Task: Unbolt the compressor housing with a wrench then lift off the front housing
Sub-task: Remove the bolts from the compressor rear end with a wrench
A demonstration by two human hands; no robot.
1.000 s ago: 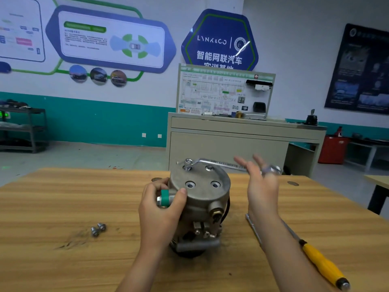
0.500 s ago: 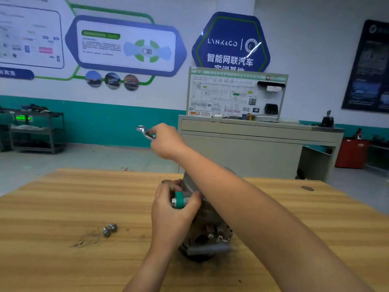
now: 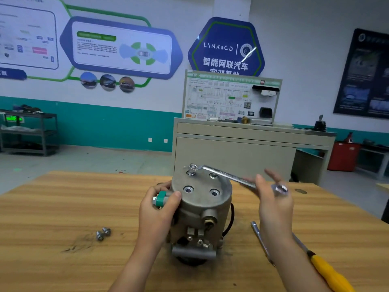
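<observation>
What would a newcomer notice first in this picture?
First the grey compressor, upright at mid-table, the left hand gripping its side. A silver wrench sits on a raised bolt on top, its handle resting against the open right hand. Two loose bolts lie on the table at left, a yellow-handled screwdriver at right.

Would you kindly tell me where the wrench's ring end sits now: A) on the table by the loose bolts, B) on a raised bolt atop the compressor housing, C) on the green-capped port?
B: the ring end of the wrench sits over a raised bolt on top of the compressor housing.
</observation>
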